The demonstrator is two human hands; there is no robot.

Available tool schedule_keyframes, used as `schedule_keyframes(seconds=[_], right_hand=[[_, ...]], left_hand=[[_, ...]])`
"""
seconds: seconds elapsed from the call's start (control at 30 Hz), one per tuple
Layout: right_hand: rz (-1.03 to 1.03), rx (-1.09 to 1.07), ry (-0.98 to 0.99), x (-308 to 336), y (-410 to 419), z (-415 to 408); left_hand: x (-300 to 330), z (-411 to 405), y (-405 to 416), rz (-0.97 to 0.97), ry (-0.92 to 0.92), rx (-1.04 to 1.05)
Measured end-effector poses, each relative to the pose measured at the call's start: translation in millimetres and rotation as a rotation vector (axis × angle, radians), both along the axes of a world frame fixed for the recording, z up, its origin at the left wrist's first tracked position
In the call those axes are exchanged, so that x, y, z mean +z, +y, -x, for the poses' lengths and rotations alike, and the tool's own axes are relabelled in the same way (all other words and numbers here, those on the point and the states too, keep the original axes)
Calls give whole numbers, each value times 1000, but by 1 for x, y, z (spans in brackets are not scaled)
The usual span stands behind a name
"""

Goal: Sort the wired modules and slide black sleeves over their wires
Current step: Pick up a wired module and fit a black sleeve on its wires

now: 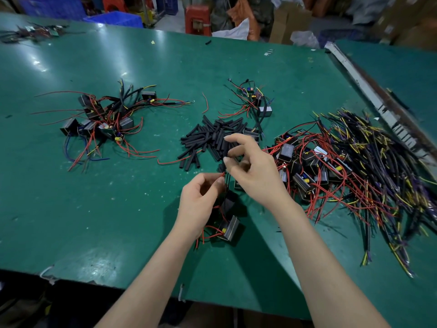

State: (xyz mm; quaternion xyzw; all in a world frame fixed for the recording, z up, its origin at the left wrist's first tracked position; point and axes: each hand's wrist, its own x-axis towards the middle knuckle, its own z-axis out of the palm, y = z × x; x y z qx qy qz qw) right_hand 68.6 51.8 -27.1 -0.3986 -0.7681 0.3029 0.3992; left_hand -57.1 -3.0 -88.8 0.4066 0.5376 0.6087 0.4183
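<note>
Green matting covers the worktop [118, 209], and both hands work over its middle, toward the near edge. The left hand [201, 197] curls its fingers round a thin red wire [221, 176] and pinches it near the tip, which points up toward the right hand. That wire belongs to a wired module [228, 229] lying just below the left wrist, a small grey-sided block with a yellow part and short red leads. The right hand [250, 171] hovers above the wire tip with thumb and forefinger bent toward each other and the other fingers raised; whether it pinches a sleeve I cannot tell, since the fingers hide the spot.

Just beyond the hands lies a loose pile of black sleeves [210, 138]. Toward the left edge sits a cluster of modules with sleeved wires [104, 117]. A smaller group [254, 100] lies farther back, past the sleeves. By the right edge spreads a large heap of modules [312, 166] tangled in red, yellow and dark wires [378, 174]. A blue crate [113, 18] stands beyond the far edge.
</note>
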Motion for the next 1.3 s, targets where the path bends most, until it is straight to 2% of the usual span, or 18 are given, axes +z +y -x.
schedule_keyframes(seconds=[0.1,0.23,0.43,0.53,0.77,0.93,1.1,1.3], right_hand=[[47,-18,20,1,2,-3],[103,2,68,-2,0,-6],[21,-123,127,-18,-4,3],[59,-199,202,-26,-12,7],[35,-243,295,-35,-21,9],[92,-241,285,-35,-21,6],[203,-118,191,-27,-16,6],[209,-188,221,-28,-16,0]], left_hand=[[0,0,0,-2,-65,14],[1,-1,0,3,-60,4],[3,0,0,9,-52,22],[3,-1,0,17,-57,29],[2,-1,-2,-8,-51,-6],[4,0,-5,-47,-54,-80],[4,0,-5,-23,0,-41],[7,-1,-7,-55,-67,-108]])
